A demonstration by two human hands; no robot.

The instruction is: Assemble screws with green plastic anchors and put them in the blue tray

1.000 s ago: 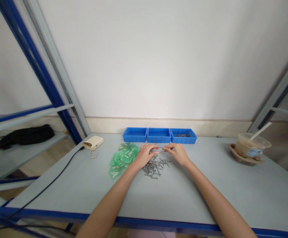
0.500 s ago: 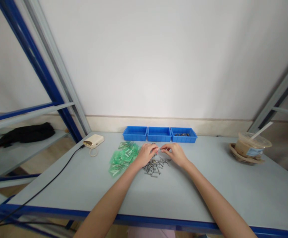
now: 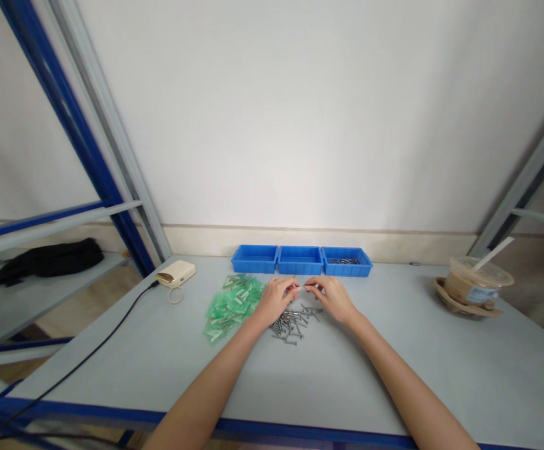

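Observation:
My left hand [image 3: 277, 299] is closed in a pinch just above the pile of screws [image 3: 291, 324]. A small pale tip shows at its fingertips, too small to name. Facing it, my right hand [image 3: 331, 295] pinches what looks like a thin metal screw, mostly hidden by the fingers. The fingertips of both hands almost meet. Loose grey screws lie on the table below and between the hands. Left of them spreads a heap of green clear plastic bags [image 3: 235, 305] with pale slim pieces inside, partly behind my left hand.
Three blue bins stand in a row by the wall: a left bin [image 3: 255, 267], a middle bin [image 3: 300, 269] and a right bin [image 3: 346, 270] with screws inside. A cream device [image 3: 178, 272] with a black cable sits left. A drink cup [image 3: 475, 281] stands right in a cardboard holder.
My hands have drawn slightly closer together at the fingertips. The thin dark piece seen above my left fingers no longer shows clearly. The camera view has tilted up slightly.

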